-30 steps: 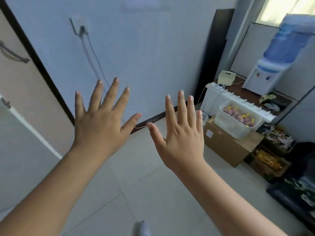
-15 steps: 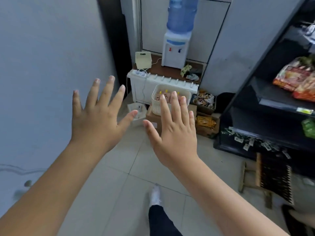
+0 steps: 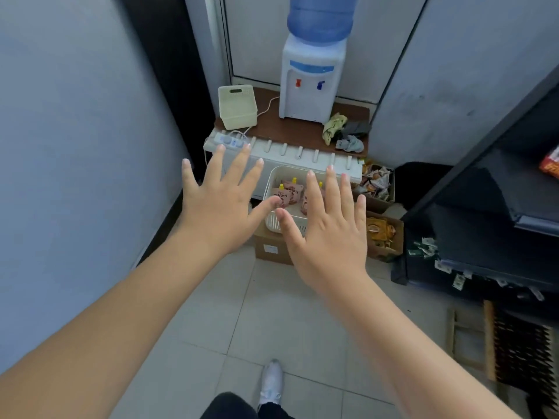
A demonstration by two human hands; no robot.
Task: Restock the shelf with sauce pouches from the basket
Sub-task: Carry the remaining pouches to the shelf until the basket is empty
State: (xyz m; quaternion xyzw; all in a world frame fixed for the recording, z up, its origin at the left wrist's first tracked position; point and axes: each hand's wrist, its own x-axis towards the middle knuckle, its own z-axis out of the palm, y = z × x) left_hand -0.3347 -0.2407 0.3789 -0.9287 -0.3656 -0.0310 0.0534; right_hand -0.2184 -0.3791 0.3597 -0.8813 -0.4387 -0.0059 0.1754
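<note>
A white plastic basket [image 3: 273, 222] rests on a cardboard box [image 3: 270, 251] on the floor ahead. Inside it lie pink sauce pouches [image 3: 289, 192] with yellow caps. My left hand [image 3: 222, 201] and my right hand [image 3: 328, 231] are both stretched out in front of me, palms down, fingers spread, holding nothing. They hover in the air between me and the basket, and the right hand hides part of it. The dark shelf [image 3: 496, 207] stands along the right side, with a red packet [image 3: 551, 160] on an upper level.
A water dispenser [image 3: 311, 77] stands on a brown low table [image 3: 287, 128] behind the basket, next to a cream bin [image 3: 237, 107] and rags. Open boxes of snack packets [image 3: 379, 231] sit right of the basket. A wall runs along the left; a brush lies at lower right.
My view has swung right and drawn nearer, from the left wall to the basket and shelf. Both hands stay spread and empty, now lined up over the basket.
</note>
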